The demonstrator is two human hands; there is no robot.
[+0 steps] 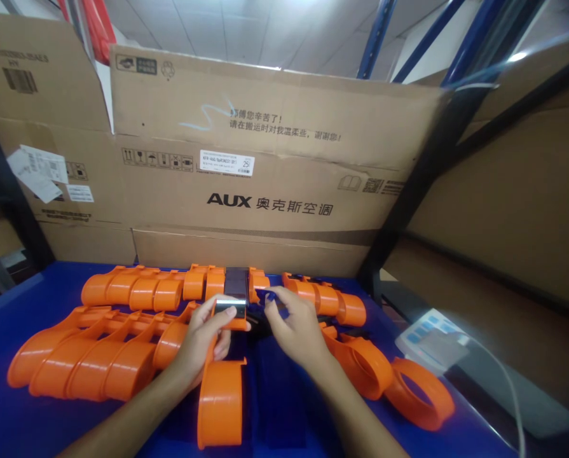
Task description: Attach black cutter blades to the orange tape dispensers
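My left hand point(199, 343) is closed around an orange plastic tape dispenser point(221, 404), whose round ring hangs below the fingers. At its upper end, a dark strip with a pale toothed edge point(231, 308) faces up, and my left thumb presses on it. Just to the right, my right hand point(296, 324) pinches a small dark blue piece point(266, 296) between thumb and fingers. A small gap separates that piece from the dispenser. The left fingers hide part of the handle.
Several orange tape dispensers point(88, 362) lie in rows on the blue table surface point(7, 337) at left, more point(351, 308) at right. A dark block point(236, 283) stands behind my hands. A white power strip point(431, 340) with a cable is at right. Cardboard point(265, 178) walls the back.
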